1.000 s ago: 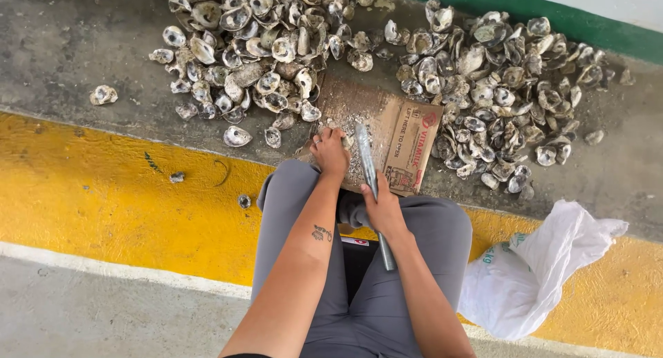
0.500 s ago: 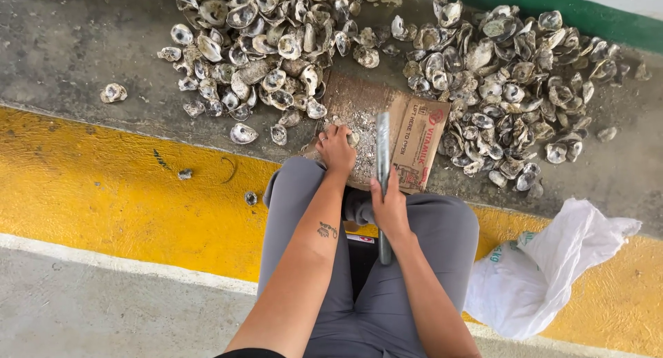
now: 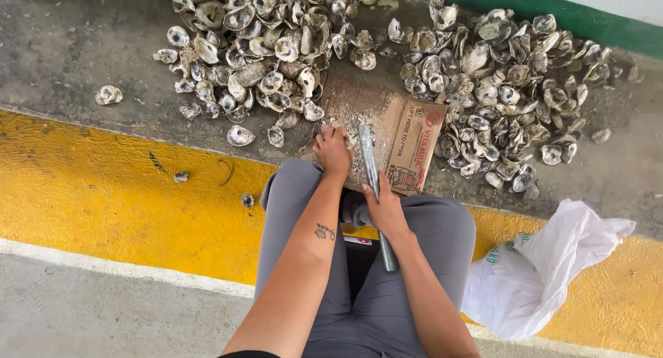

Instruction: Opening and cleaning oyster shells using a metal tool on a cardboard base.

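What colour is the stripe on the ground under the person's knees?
Bright yellow stripe, with a white edge line, seen clearly in the head view.

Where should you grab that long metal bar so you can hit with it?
Grab the metal bar at its near end, coming from the right side, as the right hand does. It is long and thin, so the far end stays free over the cardboard, where the left hand rests.

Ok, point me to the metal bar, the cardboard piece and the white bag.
metal bar [image 3: 369, 157], head view, on its shaft above the hand.
cardboard piece [image 3: 414, 140], head view, on its printed flap.
white bag [image 3: 535, 275], head view, on its middle.
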